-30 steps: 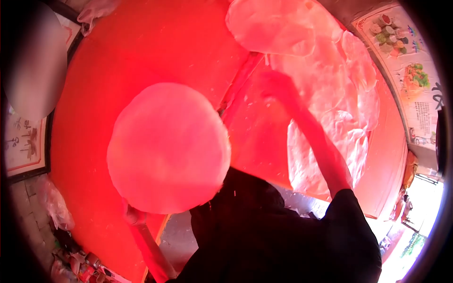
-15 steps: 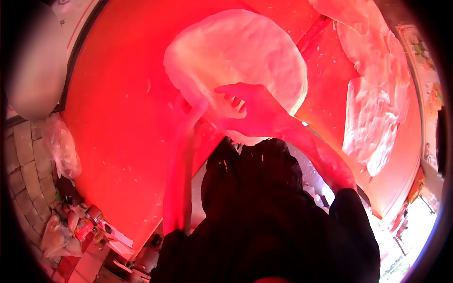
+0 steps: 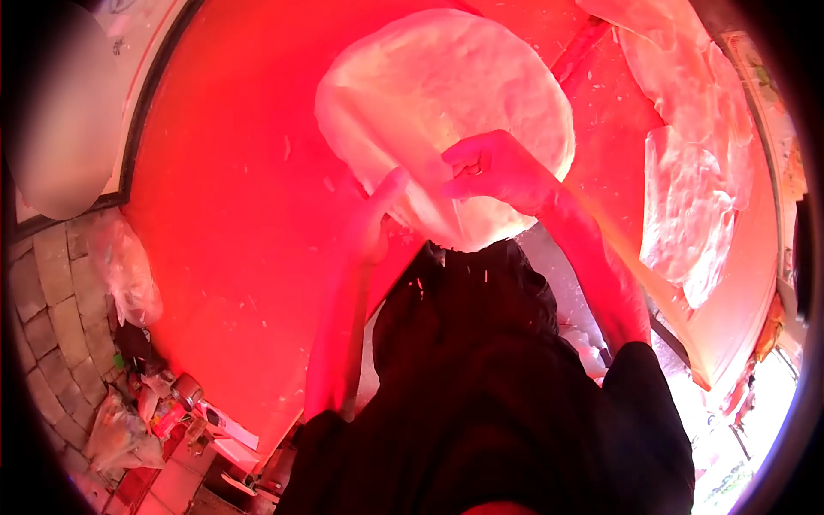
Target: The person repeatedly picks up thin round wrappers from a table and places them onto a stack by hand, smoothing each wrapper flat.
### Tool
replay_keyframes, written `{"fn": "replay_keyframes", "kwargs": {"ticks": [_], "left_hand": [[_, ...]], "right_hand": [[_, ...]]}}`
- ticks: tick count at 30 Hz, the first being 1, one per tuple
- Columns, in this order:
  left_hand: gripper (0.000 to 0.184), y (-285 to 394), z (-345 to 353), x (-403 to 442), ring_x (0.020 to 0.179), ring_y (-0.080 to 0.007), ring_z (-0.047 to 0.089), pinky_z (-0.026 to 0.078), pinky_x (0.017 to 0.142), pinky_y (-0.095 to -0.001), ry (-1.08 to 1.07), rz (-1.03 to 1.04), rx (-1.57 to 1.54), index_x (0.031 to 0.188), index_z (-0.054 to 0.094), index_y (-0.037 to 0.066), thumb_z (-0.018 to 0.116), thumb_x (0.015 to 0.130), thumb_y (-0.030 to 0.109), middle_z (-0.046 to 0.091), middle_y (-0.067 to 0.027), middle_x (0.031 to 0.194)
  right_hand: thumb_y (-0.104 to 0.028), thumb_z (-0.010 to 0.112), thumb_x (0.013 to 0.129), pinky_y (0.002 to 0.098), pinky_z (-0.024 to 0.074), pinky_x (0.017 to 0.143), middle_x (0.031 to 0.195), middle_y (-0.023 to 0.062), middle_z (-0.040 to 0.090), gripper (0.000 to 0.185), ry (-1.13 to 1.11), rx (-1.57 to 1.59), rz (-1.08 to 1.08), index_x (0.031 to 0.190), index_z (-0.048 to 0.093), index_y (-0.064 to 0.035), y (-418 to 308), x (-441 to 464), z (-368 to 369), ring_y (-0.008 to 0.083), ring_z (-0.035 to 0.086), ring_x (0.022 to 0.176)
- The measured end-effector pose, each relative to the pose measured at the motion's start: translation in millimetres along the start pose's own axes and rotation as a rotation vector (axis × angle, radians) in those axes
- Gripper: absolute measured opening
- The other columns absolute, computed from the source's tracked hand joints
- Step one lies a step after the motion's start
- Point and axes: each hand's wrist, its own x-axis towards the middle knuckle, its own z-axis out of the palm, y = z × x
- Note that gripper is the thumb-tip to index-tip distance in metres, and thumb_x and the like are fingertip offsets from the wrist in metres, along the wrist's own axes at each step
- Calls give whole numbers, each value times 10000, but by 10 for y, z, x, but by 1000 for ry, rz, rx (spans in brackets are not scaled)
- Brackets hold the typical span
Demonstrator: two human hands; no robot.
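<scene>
A large, round, flat sheet of dough (image 3: 481, 81) lies on the red table near its front edge, with a fold running slantwise across its left side. My left hand (image 3: 373, 219) is at the sheet's lower left edge, thumb against the dough; its other fingers are mostly hidden. Over the middle of the sheet, my right hand (image 3: 506, 172) has its fingers curled together at the raised fold, pinching the dough there. Strong red light washes out fine detail.
The red table (image 3: 232, 189) spreads around the dough. More dough sheets (image 3: 691, 210) lie along its right side. A plastic bag (image 3: 127, 270) hangs by the left edge, above a tiled floor (image 3: 60, 318) with bags and clutter. A blurred pale oval shape (image 3: 64, 120) is at upper left.
My right fingers have closed from a wide curve to a pinch. A flap on the dough's left side now stands up as a clearer fold. The whole view has shifted slightly.
</scene>
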Motion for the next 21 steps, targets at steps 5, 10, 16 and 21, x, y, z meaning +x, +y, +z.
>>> {"fn": "replay_keyframes", "kwargs": {"ticks": [5, 10, 16, 21], "left_hand": [[328, -47, -46, 56, 1060, -204, 647, 515, 908, -376, -44, 8, 27, 1290, 557, 5, 571, 987, 131, 652, -81, 1166], [339, -313, 311, 407, 1060, -201, 646, 516, 898, -371, -224, -14, -5, 1299, 552, 5, 573, 991, 143, 650, -83, 1176], [352, -577, 846, 731, 1060, -199, 645, 518, 886, -365, -449, -21, -68, 1310, 546, 5, 576, 995, 158, 647, -85, 1188], [363, -607, 914, 827, 1060, -197, 645, 519, 876, -361, -536, 0, -73, 1320, 541, 4, 579, 999, 170, 644, -87, 1198]], "right_hand": [[-186, 764, 867, 351, 557, 777, 935, 139, 732, 299, 241, -417, -39, 1054, 703, 39, -16, 73, 176, 187, 709, 883], [-322, 757, 867, 403, 533, 790, 887, 169, 711, 326, -49, -1295, 40, 955, 675, -19, -332, 156, 644, 256, 707, 866], [-281, 772, 873, 366, 538, 866, 1039, 130, 709, 387, 345, -618, -304, 1148, 681, -24, -182, 250, -148, 197, 687, 987], [-225, 717, 880, 330, 552, 853, 946, 100, 744, 263, 534, -261, -318, 1053, 740, -28, -817, -723, -864, 185, 697, 970]]}}
